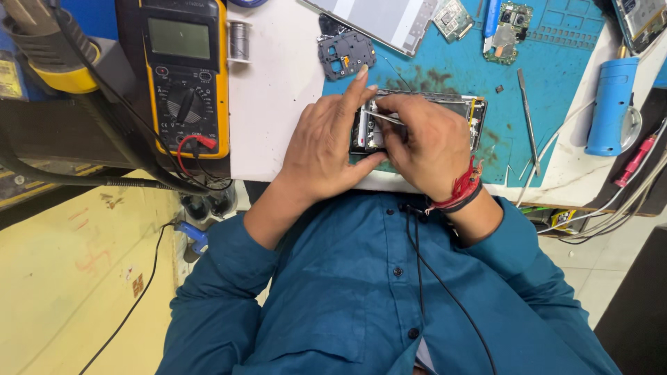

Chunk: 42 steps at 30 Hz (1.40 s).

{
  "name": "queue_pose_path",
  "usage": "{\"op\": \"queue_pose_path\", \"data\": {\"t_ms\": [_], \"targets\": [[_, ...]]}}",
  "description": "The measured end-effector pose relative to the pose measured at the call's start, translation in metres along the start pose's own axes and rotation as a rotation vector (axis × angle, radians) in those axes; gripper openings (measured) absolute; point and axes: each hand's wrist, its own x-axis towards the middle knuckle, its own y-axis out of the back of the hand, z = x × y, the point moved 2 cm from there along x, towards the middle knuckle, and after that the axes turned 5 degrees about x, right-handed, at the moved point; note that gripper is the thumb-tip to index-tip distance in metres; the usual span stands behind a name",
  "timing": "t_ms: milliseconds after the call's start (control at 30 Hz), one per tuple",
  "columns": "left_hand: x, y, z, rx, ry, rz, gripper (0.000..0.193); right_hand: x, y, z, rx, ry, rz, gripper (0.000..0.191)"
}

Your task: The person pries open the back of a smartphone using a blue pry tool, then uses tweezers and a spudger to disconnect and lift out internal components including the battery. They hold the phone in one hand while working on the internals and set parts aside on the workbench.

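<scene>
An opened phone (pixel 474 111) lies on a blue work mat (pixel 563 55), its inner parts showing. My left hand (pixel 326 142) rests on the phone's left end, fingers spread, steadying it. Above the phone's middle, my right hand (pixel 425 142) pinches thin metal tweezers (pixel 384 119), whose tips point left into the phone's inside. A red thread band circles my right wrist.
A yellow multimeter (pixel 184 69) with a red lead stands at the left. A dark phone frame part (pixel 345 54), a grey back panel (pixel 382 17), small circuit boards (pixel 507 31), a metal pry tool (pixel 528 118) and a blue cylinder tool (pixel 611 104) lie around the mat. Cables hang at the right edge.
</scene>
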Motion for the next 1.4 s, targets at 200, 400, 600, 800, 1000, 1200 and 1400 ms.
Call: {"op": "queue_pose_path", "data": {"t_ms": [200, 400, 600, 800, 1000, 1200, 1400], "targets": [[-0.001, -0.001, -0.001, 0.014, 0.004, -0.011, 0.12, -0.003, -0.005, 0.01, 0.167, -0.114, 0.012, 0.024], [-0.001, 0.0, 0.0, 0.018, 0.001, -0.017, 0.118, -0.011, -0.006, 0.014, 0.12, -0.169, 0.106, 0.025], [-0.002, 0.001, 0.0, 0.037, -0.021, -0.003, 0.117, -0.014, -0.004, 0.016, -0.059, -0.129, 0.19, 0.026], [-0.002, -0.001, 0.0, 0.026, -0.027, 0.006, 0.116, -0.021, -0.002, 0.015, 0.149, -0.255, 0.206, 0.02], [-0.003, -0.002, -0.001, 0.054, -0.037, 0.014, 0.112, -0.018, 0.001, 0.017, 0.165, -0.309, 0.235, 0.018], [-0.003, -0.002, 0.001, 0.08, -0.029, 0.009, 0.105, -0.013, -0.003, 0.012, 0.112, -0.247, 0.219, 0.023], [-0.003, -0.003, 0.0, 0.083, -0.018, -0.003, 0.102, -0.014, -0.006, 0.017, 0.088, -0.196, 0.205, 0.024]]}}
